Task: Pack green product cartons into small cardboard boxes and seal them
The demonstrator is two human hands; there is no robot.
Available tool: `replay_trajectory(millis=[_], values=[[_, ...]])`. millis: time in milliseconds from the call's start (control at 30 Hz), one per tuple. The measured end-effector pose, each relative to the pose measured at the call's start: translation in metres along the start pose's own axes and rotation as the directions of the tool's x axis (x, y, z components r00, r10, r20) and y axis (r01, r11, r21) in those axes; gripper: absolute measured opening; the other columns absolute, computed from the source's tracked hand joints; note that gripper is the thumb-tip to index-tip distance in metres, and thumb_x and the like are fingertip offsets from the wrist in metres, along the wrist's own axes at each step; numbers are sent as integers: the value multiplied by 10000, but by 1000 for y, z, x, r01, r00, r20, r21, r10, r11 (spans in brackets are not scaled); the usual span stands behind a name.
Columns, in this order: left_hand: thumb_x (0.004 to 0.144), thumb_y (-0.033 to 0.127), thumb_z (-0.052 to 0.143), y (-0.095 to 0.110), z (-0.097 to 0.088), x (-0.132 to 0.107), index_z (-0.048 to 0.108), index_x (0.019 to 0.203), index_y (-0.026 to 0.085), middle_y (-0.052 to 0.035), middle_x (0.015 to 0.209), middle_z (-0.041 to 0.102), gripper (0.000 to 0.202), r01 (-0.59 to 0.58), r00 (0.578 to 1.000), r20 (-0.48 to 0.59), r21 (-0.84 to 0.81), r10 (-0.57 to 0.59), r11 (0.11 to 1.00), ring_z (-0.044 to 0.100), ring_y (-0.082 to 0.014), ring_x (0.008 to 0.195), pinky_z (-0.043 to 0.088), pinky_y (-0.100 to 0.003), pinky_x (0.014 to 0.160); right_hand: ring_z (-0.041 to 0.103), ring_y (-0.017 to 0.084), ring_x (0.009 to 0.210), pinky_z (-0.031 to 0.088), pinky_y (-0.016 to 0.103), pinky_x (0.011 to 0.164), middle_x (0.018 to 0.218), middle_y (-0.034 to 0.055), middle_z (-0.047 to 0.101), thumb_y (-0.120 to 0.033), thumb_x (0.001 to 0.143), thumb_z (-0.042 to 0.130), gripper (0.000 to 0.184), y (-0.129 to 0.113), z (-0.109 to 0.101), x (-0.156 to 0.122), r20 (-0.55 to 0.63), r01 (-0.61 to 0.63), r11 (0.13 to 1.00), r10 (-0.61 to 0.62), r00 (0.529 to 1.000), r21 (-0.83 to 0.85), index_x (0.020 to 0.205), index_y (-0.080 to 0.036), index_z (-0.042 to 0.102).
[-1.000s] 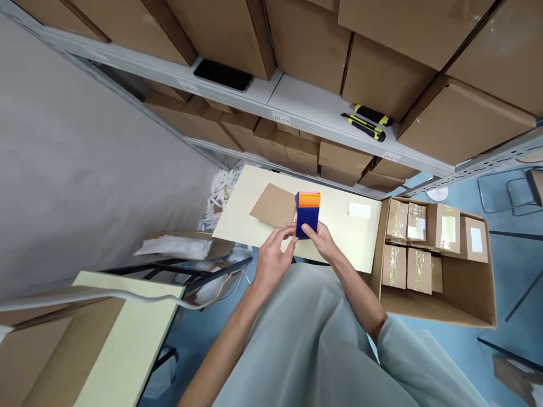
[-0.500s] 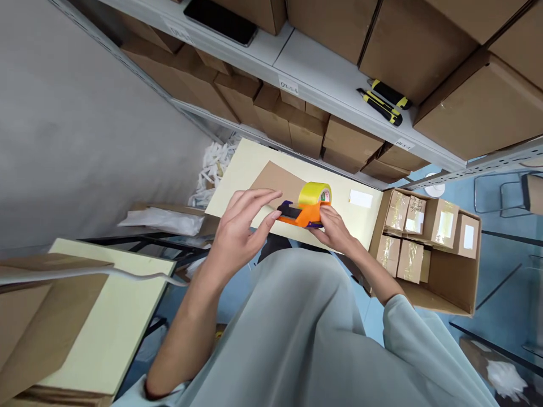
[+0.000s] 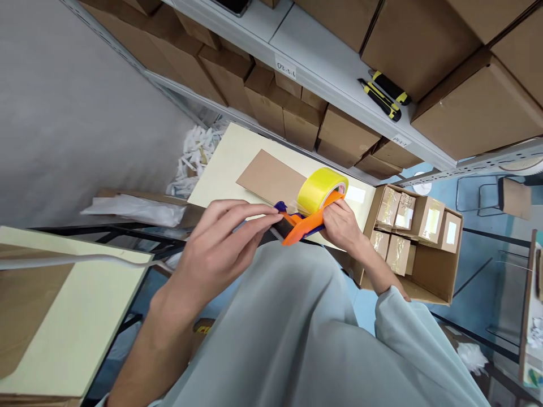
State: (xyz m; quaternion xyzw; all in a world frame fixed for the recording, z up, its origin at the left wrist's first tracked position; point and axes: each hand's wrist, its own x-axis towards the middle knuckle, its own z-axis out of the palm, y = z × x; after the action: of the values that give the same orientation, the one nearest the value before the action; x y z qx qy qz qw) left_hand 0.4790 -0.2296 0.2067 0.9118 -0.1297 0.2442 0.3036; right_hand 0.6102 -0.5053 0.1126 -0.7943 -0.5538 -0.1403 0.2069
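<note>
"Storeroom, backdrop first?"

"Grey wall, left side. Shelving rack, grey-white, across the far side; brown cartons on its shelves."

"Tables?"

"Two. Worktable, pale yellow, directly before the person. Side table, same pale top, at the left."

"Containers?"

"Open carton, one, at the worktable's right end. Contents: small boxes in two rows, several bearing clear tape or white labels."

"Flat stock?"

"Cardboard sheet, brown, lying flat on the worktable, just beyond the left hand."

"Hands — condition of each?"

"Right hand: fingers closed firmly round the rear of the tape dispenser. Left hand: fingertips brought together at the dispenser's front end, touching it (whether they also pinch a tape end, I cannot tell)."

"And the dispenser itself?"

"Orange, with dark blue parts; held tilted above the worktable's near edge, between the two hands. Mounted on it — one tape roll, yellow, beside the right hand."

"Remaining small items?"

"Utility knives, two, black and yellow, side by side on the shelf. Lastly, white label, on the worktable, partly hidden behind the tape roll."
</note>
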Motion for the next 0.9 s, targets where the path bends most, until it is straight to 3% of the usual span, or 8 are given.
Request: replay_trajectory(millis=[133, 300, 467, 533, 667, 900], values=[[1102, 153, 751, 1, -4, 1, 755, 1425, 393, -9, 1209, 877, 403, -35, 999, -25, 40, 36, 999, 766, -243, 1011, 686, -439, 919, 748, 289, 995, 632, 498, 1021, 1020, 118, 803, -236, 1225, 466, 303, -1, -2, -3, 70, -44, 994, 38, 997, 97, 1185, -233, 767], [1091, 193, 773, 1, -7, -6, 790, 1374, 435, 9, 1143, 876, 373, -47, 998, -27, 112, 50, 993, 795, -253, 984, 703, -449, 874, 756, 298, 1021, 629, 516, 1071, 1058, 132, 807, -343, 1237, 520, 290, -4, -6, -7, 137, -79, 986, 59, 989, 147, 1189, -237, 785], [1086, 355, 794, 7, -11, -14, 860, 1249, 452, 11, 1007, 832, 200, 203, 979, 28, 21, -203, 979, 824, -285, 1017, 733, -522, 919, 749, 294, 987, 651, 529, 1036, 1009, 123, 793, -304, 1250, 396, 402, -11, -12, -8, 156, -69, 988, 46, 987, 142, 1189, -230, 786], [1069, 388, 828, 11, -13, -16, 861, 1200, 425, 9, 1041, 832, 140, 245, 969, 17, 2, -245, 970, 828, -290, 1045, 735, -542, 967, 748, 288, 973, 656, 511, 1012, 989, 118, 782, -296, 1255, 371, 423, -14, -14, -7, 152, -56, 988, 34, 988, 142, 1157, -232, 778], [1016, 340, 909, 18, -16, -18, 833, 1264, 412, 38, 1109, 842, 270, 139, 985, -107, 36, -134, 990, 838, -261, 1007, 720, -502, 947, 756, 290, 1001, 653, 493, 1023, 994, 114, 766, -358, 1264, 409, 400, -16, -17, -7, 141, -56, 986, 34, 989, 156, 1137, -242, 771], [1005, 296, 887, 17, -16, -23, 747, 1551, 420, 33, 1188, 858, 577, 23, 990, -141, 159, -1, 987, 857, -270, 1010, 717, -498, 866, 762, 331, 1077, 639, 569, 1104, 1022, 140, 772, -449, 1230, 505, 358, -12, -14, -17, 155, -128, 973, 99, 983, 190, 1179, -233, 786]])
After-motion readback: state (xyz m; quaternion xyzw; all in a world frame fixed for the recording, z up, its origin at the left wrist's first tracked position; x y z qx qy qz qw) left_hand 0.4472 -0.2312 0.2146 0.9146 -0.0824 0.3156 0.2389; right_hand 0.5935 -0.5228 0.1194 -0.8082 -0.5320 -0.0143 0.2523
